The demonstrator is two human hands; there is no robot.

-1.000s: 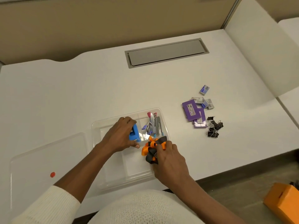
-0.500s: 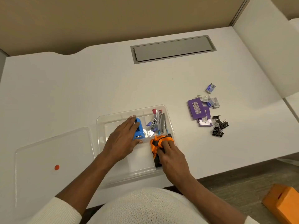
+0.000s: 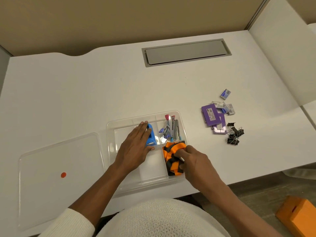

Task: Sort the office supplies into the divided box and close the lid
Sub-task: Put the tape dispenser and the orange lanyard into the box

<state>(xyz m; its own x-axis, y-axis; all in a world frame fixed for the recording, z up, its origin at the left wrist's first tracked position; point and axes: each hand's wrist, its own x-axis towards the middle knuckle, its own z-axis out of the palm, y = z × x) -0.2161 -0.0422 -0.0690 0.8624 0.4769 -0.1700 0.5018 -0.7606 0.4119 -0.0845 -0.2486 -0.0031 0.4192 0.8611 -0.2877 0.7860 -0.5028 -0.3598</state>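
A clear divided box (image 3: 111,134) sits near the desk's front edge. My left hand (image 3: 135,147) lies flat over a blue stapler-like item (image 3: 151,136) in a back compartment, fingers stretched. My right hand (image 3: 193,161) presses a bundle of orange and black straps (image 3: 172,151) into the front right compartment, fingertips pinched on it. Several staple removers and small staplers (image 3: 171,130) fill the back right compartment. The clear lid (image 3: 56,177) with a red dot lies flat to the left of the box.
On the desk to the right lie two purple cases (image 3: 211,116), several small staple boxes (image 3: 225,103) and a heap of black binder clips (image 3: 234,134). A grey cable hatch (image 3: 186,52) is at the back. An orange box (image 3: 301,218) stands on the floor.
My right hand brought the orange and black straps down from above the box's edge into the front right compartment. My left hand flattened its fingers over the blue item.
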